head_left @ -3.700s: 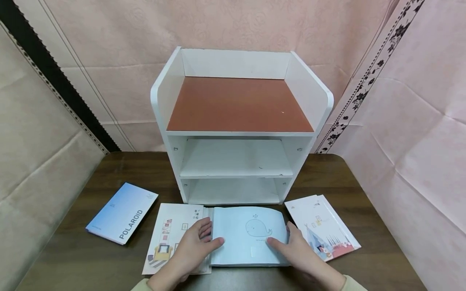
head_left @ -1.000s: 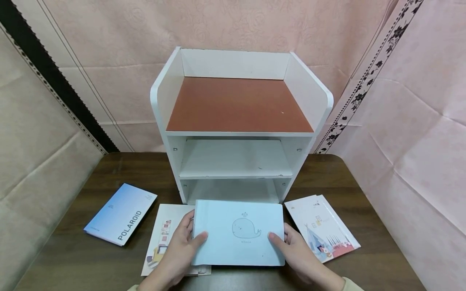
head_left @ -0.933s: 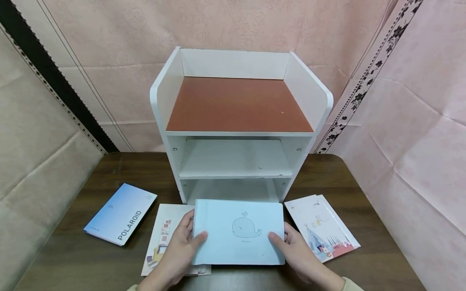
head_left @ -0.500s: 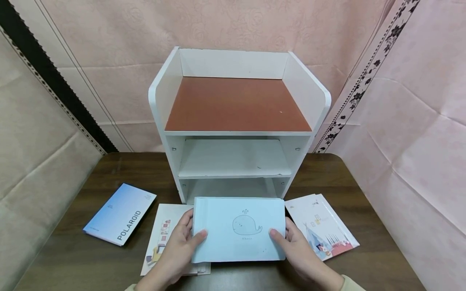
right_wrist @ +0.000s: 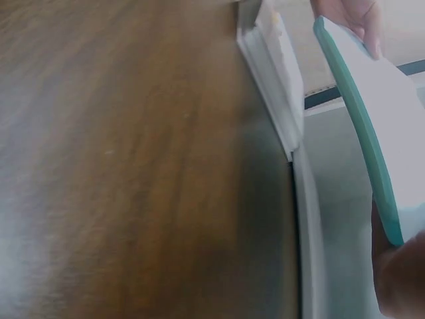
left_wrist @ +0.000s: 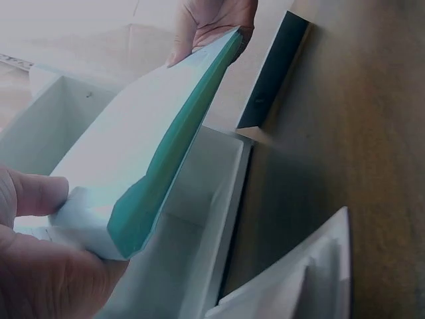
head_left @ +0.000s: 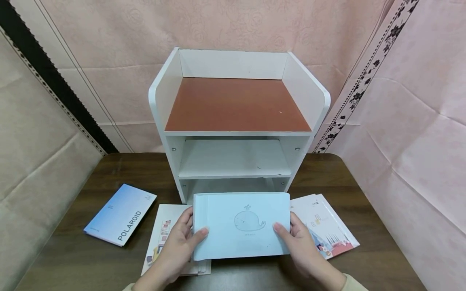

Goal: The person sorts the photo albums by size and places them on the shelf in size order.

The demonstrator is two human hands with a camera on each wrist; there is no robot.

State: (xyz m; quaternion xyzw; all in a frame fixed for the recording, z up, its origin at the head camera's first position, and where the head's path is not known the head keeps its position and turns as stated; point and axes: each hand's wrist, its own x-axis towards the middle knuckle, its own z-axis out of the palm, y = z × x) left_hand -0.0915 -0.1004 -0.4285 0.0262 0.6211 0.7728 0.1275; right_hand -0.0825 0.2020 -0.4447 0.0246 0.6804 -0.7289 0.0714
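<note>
A light blue book with a whale drawn on its cover is held up off the table, in front of the shelf. My left hand grips its left edge, thumb on the cover and fingers behind. At the right edge, my right hand grips it the same way. The wrist views show the book's teal lower edge and a gap between it and the table. Partly hidden behind the book and left hand lies a white illustrated book. Another white book with a tent picture lies close to the right hand.
A white shelf unit with a brown top stands behind the book; its lowest compartment is partly covered from view. At the left a blue book marked POLAROID lies on the dark wooden table. Pale cloth hangs around the sides and back.
Earlier the blue book lay lower, near the table; both hands have lifted it. In the last second it has risen a little, and its right side is now slightly higher.
</note>
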